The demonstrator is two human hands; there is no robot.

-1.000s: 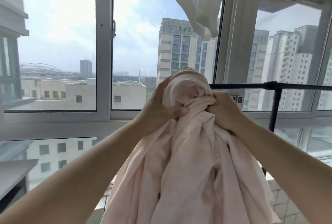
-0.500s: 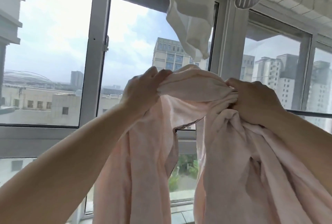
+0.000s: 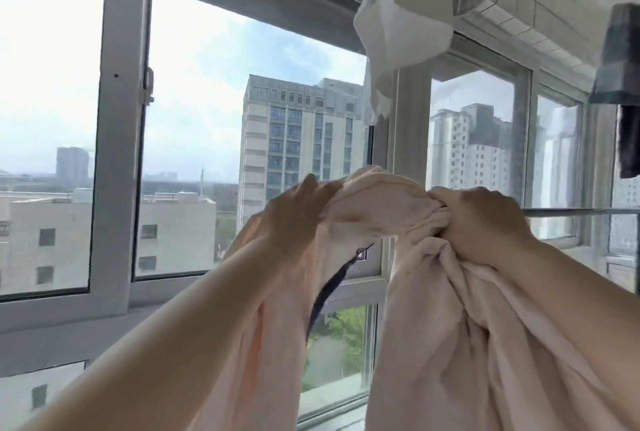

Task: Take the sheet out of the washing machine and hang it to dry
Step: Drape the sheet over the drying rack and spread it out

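The pale pink sheet hangs bunched in the lower middle and lower right of the frame, held up in front of the window. A short span of it is stretched between the two hands, and the rest falls in thick folds out of the bottom edge. It looks soft and limp, probably damp and heavy for its bulk, so it should sag and twist rather than keep any shape; an edge or corner would serve better than the gathered middle for spreading it out. The left hand grips the cloth at the left end of the span, fingers curled over the fold. The right hand holds a tight wad of fabric, fingers closed round it. Just behind the right hand a thin metal rail runs to the right edge. White laundry hangs at the upper right, and a dark checked garment at the far right could crowd the space.
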